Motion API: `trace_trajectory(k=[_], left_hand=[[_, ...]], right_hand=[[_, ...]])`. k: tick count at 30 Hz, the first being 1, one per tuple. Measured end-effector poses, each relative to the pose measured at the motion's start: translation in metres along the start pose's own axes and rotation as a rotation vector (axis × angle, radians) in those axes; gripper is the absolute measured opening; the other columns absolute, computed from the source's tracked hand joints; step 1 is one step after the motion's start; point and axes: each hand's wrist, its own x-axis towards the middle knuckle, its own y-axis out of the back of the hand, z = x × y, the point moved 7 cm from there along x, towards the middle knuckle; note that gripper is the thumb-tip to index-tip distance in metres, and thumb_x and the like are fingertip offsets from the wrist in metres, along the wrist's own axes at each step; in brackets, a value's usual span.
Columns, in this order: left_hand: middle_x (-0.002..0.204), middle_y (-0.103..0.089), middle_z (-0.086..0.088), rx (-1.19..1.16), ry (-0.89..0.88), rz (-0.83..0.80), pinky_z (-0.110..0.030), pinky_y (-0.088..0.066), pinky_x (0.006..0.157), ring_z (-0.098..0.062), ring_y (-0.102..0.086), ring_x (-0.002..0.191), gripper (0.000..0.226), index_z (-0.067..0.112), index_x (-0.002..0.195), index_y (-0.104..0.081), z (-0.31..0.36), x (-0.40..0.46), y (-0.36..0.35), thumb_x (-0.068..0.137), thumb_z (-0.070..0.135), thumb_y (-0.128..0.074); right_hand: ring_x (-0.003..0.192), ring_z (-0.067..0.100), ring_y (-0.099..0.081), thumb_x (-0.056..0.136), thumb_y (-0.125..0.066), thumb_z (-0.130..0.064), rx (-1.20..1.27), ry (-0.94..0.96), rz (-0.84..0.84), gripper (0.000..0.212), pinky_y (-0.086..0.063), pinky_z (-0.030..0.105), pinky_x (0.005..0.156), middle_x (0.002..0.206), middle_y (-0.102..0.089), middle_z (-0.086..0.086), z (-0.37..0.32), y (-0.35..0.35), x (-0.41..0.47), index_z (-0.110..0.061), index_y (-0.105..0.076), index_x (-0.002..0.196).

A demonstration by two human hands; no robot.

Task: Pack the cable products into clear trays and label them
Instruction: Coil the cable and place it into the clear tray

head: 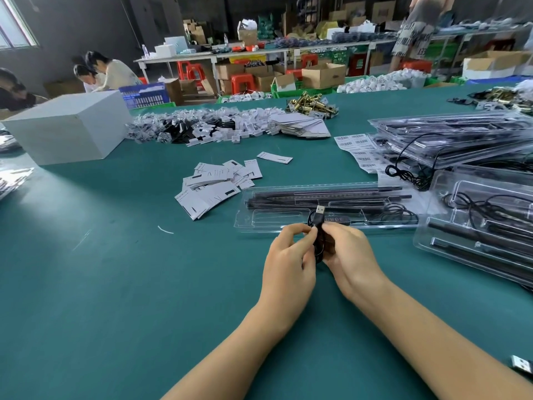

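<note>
A coiled black USB cable (318, 226) is gripped between my left hand (291, 255) and my right hand (346, 252), its silver plug sticking up above the fingers. Just beyond the hands lies a clear tray (259, 223) on the green table, holding long black bars and a loose loop of black cable at its right end. More clear trays (473, 243) with black bars and cables are stacked at the right. A sheet of barcode labels (356, 148) lies behind them.
White printed cards (219, 183) lie scattered left of the tray. A white box (69, 131) stands at the far left, with a heap of small packaged parts (207, 128) behind. Another USB plug (522, 365) shows at the lower right edge. People work at the far left.
</note>
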Motion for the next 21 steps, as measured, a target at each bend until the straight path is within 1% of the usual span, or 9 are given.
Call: trace_trajectory(k=[1,3,6,11,14,16,17,19,21], left_hand=[[0.115,-0.060,-0.004,0.008,-0.004,0.000,-0.006,-0.036,0.079,-0.013,-0.056,0.091,0.036,0.007,0.117,-0.068,0.000,0.000,0.000,0.087,-0.007,-0.055],[0.112,-0.060,-0.006,0.013,-0.016,0.010,-0.004,-0.035,0.077,-0.012,-0.056,0.088,0.037,0.006,0.116,-0.069,0.001,0.001,0.002,0.085,-0.008,-0.055],[0.109,-0.063,-0.004,-0.001,-0.025,0.033,-0.010,-0.040,0.075,-0.009,-0.057,0.088,0.035,0.007,0.112,-0.071,0.002,0.001,0.003,0.084,-0.007,-0.056],[0.106,-0.065,-0.001,-0.088,0.028,0.049,-0.002,-0.037,0.079,-0.002,-0.055,0.093,0.030,0.010,0.109,-0.073,-0.004,0.004,0.004,0.085,-0.003,-0.062],[0.102,-0.065,0.006,-0.158,0.043,0.020,-0.005,-0.040,0.082,0.001,-0.057,0.091,0.028,0.012,0.107,-0.074,-0.006,0.005,0.004,0.084,0.000,-0.065],[0.097,-0.065,0.011,-0.202,0.051,0.027,-0.006,-0.041,0.081,0.004,-0.059,0.089,0.024,0.013,0.103,-0.075,-0.007,0.007,0.006,0.084,0.001,-0.065],[0.095,-0.067,0.011,-0.211,0.057,0.053,-0.008,-0.042,0.080,0.004,-0.059,0.088,0.023,0.013,0.101,-0.076,-0.009,0.009,0.010,0.085,0.000,-0.064],[0.093,-0.067,0.008,-0.177,0.105,0.133,-0.015,-0.045,0.079,-0.001,-0.060,0.085,0.024,0.012,0.100,-0.075,-0.020,0.014,0.021,0.086,-0.002,-0.061],[0.094,-0.065,0.007,-0.103,0.198,0.181,-0.022,-0.045,0.080,-0.011,-0.059,0.086,0.026,0.013,0.101,-0.075,-0.038,0.020,0.034,0.087,-0.002,-0.059]], right_hand=[[0.074,0.023,-0.051,0.097,-0.045,-0.012,0.013,-0.004,-0.009,0.019,-0.041,0.030,0.063,0.081,-0.055,0.014,0.000,-0.001,0.000,-0.003,-0.060,0.091],[0.071,0.018,-0.057,0.097,-0.050,-0.018,-0.027,0.013,-0.044,0.023,-0.045,0.026,0.061,0.075,-0.061,0.009,-0.001,-0.003,0.000,-0.003,-0.062,0.084],[0.067,0.013,-0.064,0.095,-0.056,-0.014,-0.076,0.030,-0.062,0.020,-0.050,0.021,0.059,0.072,-0.070,0.004,-0.001,-0.003,0.000,-0.008,-0.067,0.080],[0.059,0.011,-0.065,0.091,-0.060,-0.007,0.029,-0.025,-0.033,0.013,-0.050,0.019,0.051,0.067,-0.070,0.003,-0.002,0.004,0.003,-0.007,-0.068,0.080],[0.069,0.013,-0.066,0.092,-0.060,-0.009,-0.109,0.049,-0.004,0.018,-0.053,0.022,0.063,0.071,-0.072,0.002,-0.005,0.007,0.003,-0.011,-0.070,0.077],[0.076,0.016,-0.066,0.092,-0.060,-0.009,-0.134,0.072,0.004,0.019,-0.052,0.028,0.075,0.077,-0.073,0.004,-0.009,0.007,0.004,-0.010,-0.071,0.078],[0.074,0.015,-0.065,0.092,-0.059,-0.009,-0.118,0.072,0.005,0.017,-0.052,0.027,0.076,0.077,-0.073,0.004,-0.011,0.008,0.005,-0.009,-0.071,0.079],[0.066,0.011,-0.062,0.092,-0.059,-0.008,-0.057,0.048,0.018,0.015,-0.052,0.020,0.066,0.070,-0.072,0.002,-0.018,0.012,0.008,-0.007,-0.068,0.081],[0.062,0.011,-0.063,0.092,-0.058,-0.007,0.038,0.004,0.046,0.012,-0.052,0.017,0.058,0.067,-0.072,0.002,-0.024,0.019,0.011,-0.006,-0.066,0.083]])
